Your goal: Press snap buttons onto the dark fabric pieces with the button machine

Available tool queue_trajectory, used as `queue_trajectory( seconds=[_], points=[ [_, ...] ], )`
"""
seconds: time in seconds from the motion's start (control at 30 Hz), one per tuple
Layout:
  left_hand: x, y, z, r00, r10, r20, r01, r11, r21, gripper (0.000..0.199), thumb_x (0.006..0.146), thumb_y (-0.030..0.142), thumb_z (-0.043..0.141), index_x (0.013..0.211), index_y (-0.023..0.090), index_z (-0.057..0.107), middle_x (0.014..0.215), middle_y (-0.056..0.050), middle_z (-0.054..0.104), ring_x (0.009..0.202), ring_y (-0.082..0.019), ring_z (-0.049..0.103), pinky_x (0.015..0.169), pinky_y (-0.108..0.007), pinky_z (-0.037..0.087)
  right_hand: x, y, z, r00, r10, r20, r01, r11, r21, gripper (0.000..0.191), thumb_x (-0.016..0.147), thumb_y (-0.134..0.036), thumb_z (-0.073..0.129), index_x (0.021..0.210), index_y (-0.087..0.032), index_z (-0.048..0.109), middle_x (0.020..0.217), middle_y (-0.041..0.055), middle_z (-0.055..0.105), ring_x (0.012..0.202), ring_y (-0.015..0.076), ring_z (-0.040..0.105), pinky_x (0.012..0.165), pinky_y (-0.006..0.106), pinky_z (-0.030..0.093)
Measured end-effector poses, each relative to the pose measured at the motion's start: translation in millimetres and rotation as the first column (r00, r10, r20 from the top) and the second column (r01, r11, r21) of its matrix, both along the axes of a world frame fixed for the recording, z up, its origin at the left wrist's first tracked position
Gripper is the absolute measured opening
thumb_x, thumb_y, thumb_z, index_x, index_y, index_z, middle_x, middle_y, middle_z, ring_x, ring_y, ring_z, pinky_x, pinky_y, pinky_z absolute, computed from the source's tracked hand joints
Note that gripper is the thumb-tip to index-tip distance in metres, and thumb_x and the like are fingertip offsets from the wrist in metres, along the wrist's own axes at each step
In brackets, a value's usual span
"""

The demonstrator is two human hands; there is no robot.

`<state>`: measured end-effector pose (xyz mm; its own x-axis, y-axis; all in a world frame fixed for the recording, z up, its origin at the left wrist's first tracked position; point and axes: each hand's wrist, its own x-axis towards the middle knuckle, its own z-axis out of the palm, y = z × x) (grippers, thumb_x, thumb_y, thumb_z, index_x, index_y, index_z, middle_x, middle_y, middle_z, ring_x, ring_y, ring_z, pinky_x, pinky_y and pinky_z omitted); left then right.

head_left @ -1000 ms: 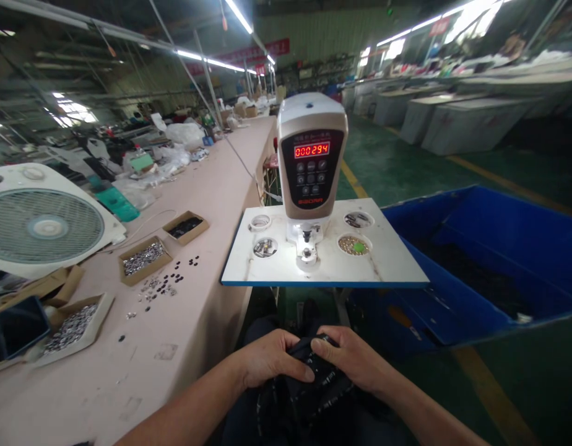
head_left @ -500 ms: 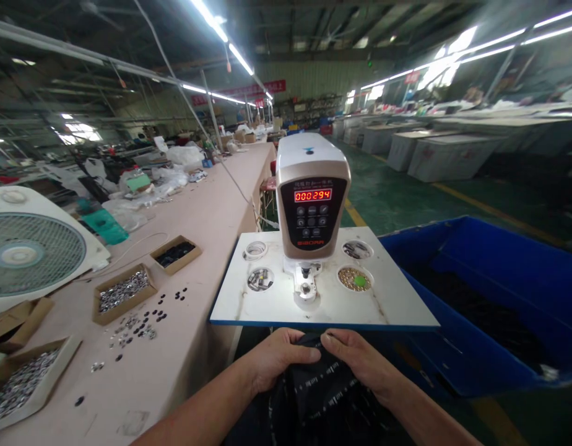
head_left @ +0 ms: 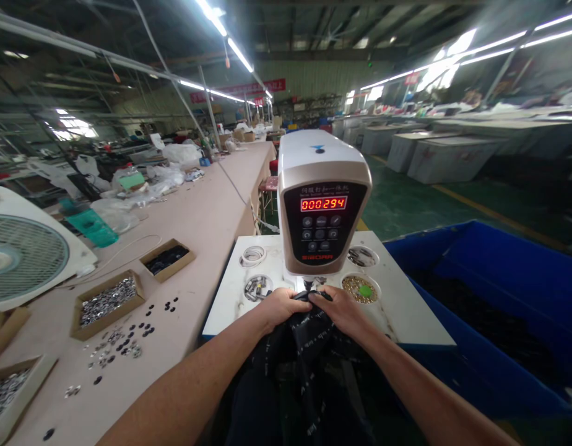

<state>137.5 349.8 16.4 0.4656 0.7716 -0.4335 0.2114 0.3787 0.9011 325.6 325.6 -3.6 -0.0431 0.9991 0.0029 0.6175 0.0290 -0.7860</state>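
A black fabric (head_left: 309, 347) with white lettering hangs from both hands over the front edge of the white machine plate (head_left: 230, 303). My left hand (head_left: 281, 308) pinches its upper edge from the left, and my right hand (head_left: 339, 306) pinches it from the right. Between the thumbs, the fabric's edge lies at the punch of the snap machine (head_left: 325, 204), just under the head. The red display reads 000294. Whether the fabric touches the die is hidden by the fingers. Round wells in the plate hold gold snap parts (head_left: 358, 288) and small metal pieces (head_left: 257, 287).
On the long table (head_left: 207, 217) at left stand boxes of silver snap parts (head_left: 110, 301) and black parts (head_left: 168, 258), with loose snaps nearby. A white fan (head_left: 26, 251) and teal bottle (head_left: 91, 224) are farther left. A blue bin (head_left: 509, 291) stands right.
Both hands have moved forward and up with the fabric, from in front of the plate to beneath the machine head. The machine looks larger and nearer in view.
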Motion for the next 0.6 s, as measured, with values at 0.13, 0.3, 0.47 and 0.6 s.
queue_trajectory(
  seconds=[0.13, 0.3, 0.47, 0.6],
  points=[
    [4, 13, -0.6, 0.998, 0.005, -0.070, 0.001, 0.997, 0.079, 0.026, 0.060, 0.030, 0.076, 0.078, 0.012, 0.073, 0.068, -0.003, 0.068, 0.064, -0.017, 0.058, 0.068, -0.030, 0.043, 0, 11, -2.4, 0.999, -0.043, 0.020, 0.042, 0.999, 0.026, 0.033, 0.086, -0.047, 0.055, 0.071, -0.018, 0.062, 0.068, 0.0000, 0.064, 0.070, 0.0187, 0.059, 0.060, 0.026, 0.034],
    [4, 21, -6.1, 0.993, 0.032, -0.115, -0.014, 0.989, 0.147, 0.021, 0.064, 0.032, 0.075, 0.072, 0.013, 0.070, 0.066, -0.003, 0.066, 0.062, -0.017, 0.055, 0.066, -0.030, 0.041, -3, 18, -1.2, 0.997, -0.077, 0.031, 0.076, 0.996, 0.038, 0.031, 0.084, -0.043, 0.055, 0.068, -0.018, 0.060, 0.066, -0.0006, 0.063, 0.068, 0.0177, 0.057, 0.058, 0.026, 0.033],
    [3, 25, -8.7, 0.990, 0.049, -0.135, -0.028, 0.988, 0.150, 0.025, 0.063, 0.033, 0.076, 0.078, 0.013, 0.073, 0.070, -0.004, 0.068, 0.066, -0.019, 0.059, 0.070, -0.032, 0.044, -4, 20, 0.5, 0.995, -0.095, 0.041, 0.094, 0.995, 0.034, 0.030, 0.082, -0.041, 0.054, 0.065, -0.017, 0.060, 0.063, -0.0013, 0.060, 0.064, 0.0158, 0.054, 0.057, 0.026, 0.032],
    [5, 27, -7.5, 0.990, 0.053, -0.129, -0.036, 0.991, 0.131, 0.027, 0.061, 0.033, 0.077, 0.077, 0.013, 0.073, 0.070, -0.004, 0.069, 0.067, -0.020, 0.060, 0.070, -0.032, 0.045, -4, 22, 1.2, 0.995, -0.088, 0.052, 0.087, 0.996, 0.024, 0.030, 0.082, -0.041, 0.054, 0.066, -0.017, 0.061, 0.063, -0.0010, 0.062, 0.064, 0.0161, 0.055, 0.057, 0.026, 0.033]
  ],
)
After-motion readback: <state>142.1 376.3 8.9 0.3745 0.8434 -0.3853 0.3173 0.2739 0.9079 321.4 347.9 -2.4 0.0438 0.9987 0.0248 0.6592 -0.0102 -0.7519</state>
